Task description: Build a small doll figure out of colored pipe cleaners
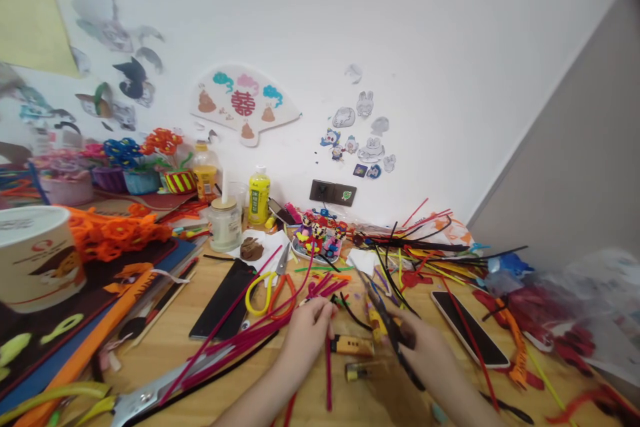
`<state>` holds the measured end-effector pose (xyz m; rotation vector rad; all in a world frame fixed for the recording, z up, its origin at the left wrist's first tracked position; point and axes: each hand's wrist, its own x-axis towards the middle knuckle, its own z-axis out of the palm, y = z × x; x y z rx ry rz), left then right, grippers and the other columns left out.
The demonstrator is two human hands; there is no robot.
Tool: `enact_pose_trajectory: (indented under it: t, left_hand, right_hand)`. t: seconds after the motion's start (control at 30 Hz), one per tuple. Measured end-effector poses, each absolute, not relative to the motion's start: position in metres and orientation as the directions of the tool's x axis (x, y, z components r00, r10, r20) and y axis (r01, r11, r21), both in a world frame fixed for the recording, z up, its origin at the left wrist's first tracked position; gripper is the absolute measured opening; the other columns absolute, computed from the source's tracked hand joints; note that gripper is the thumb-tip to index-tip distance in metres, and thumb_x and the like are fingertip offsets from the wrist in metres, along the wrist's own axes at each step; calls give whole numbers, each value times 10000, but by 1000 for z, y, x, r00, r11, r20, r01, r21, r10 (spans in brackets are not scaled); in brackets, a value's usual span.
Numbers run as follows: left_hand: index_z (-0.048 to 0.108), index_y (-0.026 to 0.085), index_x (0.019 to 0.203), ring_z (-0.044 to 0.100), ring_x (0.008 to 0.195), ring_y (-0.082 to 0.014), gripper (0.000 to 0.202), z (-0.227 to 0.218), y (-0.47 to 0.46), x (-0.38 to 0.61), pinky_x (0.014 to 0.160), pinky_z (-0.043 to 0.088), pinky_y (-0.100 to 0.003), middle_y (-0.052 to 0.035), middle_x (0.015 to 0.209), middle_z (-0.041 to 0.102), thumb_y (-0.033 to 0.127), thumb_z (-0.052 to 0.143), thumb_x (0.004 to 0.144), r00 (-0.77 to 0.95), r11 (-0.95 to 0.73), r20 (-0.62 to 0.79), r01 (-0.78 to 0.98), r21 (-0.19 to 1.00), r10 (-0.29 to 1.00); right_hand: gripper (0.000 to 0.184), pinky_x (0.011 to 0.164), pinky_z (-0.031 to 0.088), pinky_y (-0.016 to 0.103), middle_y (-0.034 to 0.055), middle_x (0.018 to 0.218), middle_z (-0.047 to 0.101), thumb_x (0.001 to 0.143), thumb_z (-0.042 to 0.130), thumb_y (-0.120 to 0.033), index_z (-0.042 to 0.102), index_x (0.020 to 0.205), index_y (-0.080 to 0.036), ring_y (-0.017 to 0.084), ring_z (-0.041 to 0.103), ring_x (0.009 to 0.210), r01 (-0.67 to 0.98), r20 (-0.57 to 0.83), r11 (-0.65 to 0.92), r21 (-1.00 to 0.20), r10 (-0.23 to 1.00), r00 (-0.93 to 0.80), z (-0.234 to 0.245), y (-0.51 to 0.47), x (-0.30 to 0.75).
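My left hand is closed in a pinch on a magenta pipe cleaner that hangs down toward the table's near edge. My right hand is wrapped round the handles of dark scissors, whose blades point up and left toward the left hand's fingertips. A bundle of magenta pipe cleaners lies just left of my left hand on the wooden table.
Yellow-and-orange scissors and a black strip lie left of centre. A phone rests right, amid loose pipe cleaners. Two lighters sit between my hands. A paper cup, jar, bottle and pipe-cleaner flowers stand behind.
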<state>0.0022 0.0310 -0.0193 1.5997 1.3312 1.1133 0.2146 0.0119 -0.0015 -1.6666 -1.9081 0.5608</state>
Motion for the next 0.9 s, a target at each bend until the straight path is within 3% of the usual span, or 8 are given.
enact_pose_trajectory:
  t: [0.1,0.23,0.4,0.57,0.67,0.73,0.8,0.9]
  left_hand:
    - [469,213,597,512,489,-182,280,-20,32,1,540,391,-280,15,471,529,350,332,800,78,-198,182,377,905,980]
    - [505,201,585,538,552,-194,300,-21,31,0,581,396,-288,-9,523,559,321,356,816,99,-262,244,461,848,965]
    - [616,187,719,589,702,-200,252,-22,26,0,678,418,-285,-58,722,662,238,393,824,180,-364,318,522,772,931]
    - [621,190,704,587,699,-182,287,-23,18,4,655,429,-254,-50,704,658,192,375,852,326,-517,404,598,612,855]
    - [612,192,738,579,703,-169,256,-23,15,6,661,426,-240,-32,708,649,178,386,859,407,-593,434,601,535,804]
    - [602,186,712,566,677,-162,262,-21,14,8,648,417,-235,-26,680,637,170,387,861,450,-623,431,592,512,782]
    - [596,182,682,554,649,-157,273,-17,14,8,623,405,-229,-25,656,629,168,391,862,481,-639,420,580,505,769]
    - [600,179,650,547,633,-153,274,-10,13,8,602,390,-224,-28,644,627,190,422,859,510,-640,390,557,529,767]
  right_hand:
    - [446,697,440,286,98,941,678,695,504,-166,555,1138,-166,239,628,848,919,204,59,-390,979,23,6,24,248]
    - [358,789,426,277,130,1023,658,734,478,-147,584,1076,-130,228,614,933,983,154,-13,-182,987,42,9,43,280]
    - [315,781,418,266,119,978,666,703,518,-103,633,995,-133,221,619,909,991,124,-20,-132,992,36,4,59,290]
    - [240,746,418,322,178,857,657,789,440,-89,675,835,-104,246,612,837,992,154,-14,-125,987,34,16,59,265]
    - [202,786,418,252,77,933,657,830,491,-205,663,935,-203,181,586,903,954,180,197,-224,971,-158,24,47,229]
    - [185,725,449,254,64,909,661,815,538,-264,669,928,-198,177,596,847,690,216,442,-573,894,-393,23,37,207]
    - [172,696,449,262,43,795,655,799,567,-315,681,805,-186,171,592,776,478,258,482,-734,849,-460,18,29,191]
    - [217,691,427,268,22,719,616,786,588,-371,663,738,-174,155,563,721,306,272,442,-843,842,-466,4,23,184]
